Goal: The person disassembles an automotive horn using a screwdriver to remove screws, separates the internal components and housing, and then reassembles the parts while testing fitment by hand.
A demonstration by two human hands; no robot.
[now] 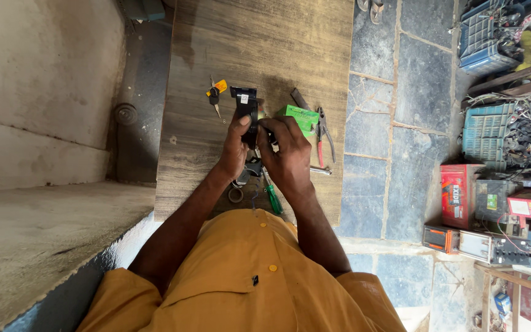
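Over a wooden table (265,43) both of my hands hold a black boxy electrical part (246,104). My left hand (236,147) grips its lower left side with the thumb on its face. My right hand (287,157) is closed against its right side; whether it pinches a small tool there I cannot tell. A small green box (300,117) lies just right of the part. Keys with a yellow tag (216,92) lie to its left. Below my hands, a green-handled screwdriver (273,197) lies on the table.
Red-handled pliers (322,138) and a metal tool (319,170) lie at the table's right edge. A tape roll (236,195) sits near my body. Batteries and crates of wires (499,135) stand on the stone floor at right. A concrete ledge (38,123) runs along the left.
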